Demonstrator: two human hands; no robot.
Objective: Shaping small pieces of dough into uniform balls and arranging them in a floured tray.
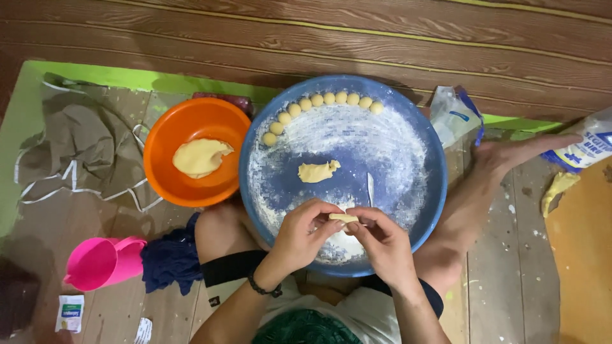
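Note:
Both my hands meet over the near part of a big blue floured tray [421, 210] that rests on my crossed legs. My left hand [305, 232] and my right hand [380, 239] pinch a small piece of pale yellow dough [343, 218] between their fingertips. A larger lump of dough [317, 171] lies in the middle of the tray. Several small dough balls [325, 99] sit in a curved row along the tray's far rim. A small white utensil [370, 188] lies on the flour just beyond my right hand.
An orange bowl [167, 169] holding a mound of dough [199, 157] stands left of the tray. A pink jug [105, 261] and a dark blue cloth [171, 261] lie at the left. Flour bags [454, 116] [583, 146] sit at the right. Crumpled brown fabric [83, 150] lies far left.

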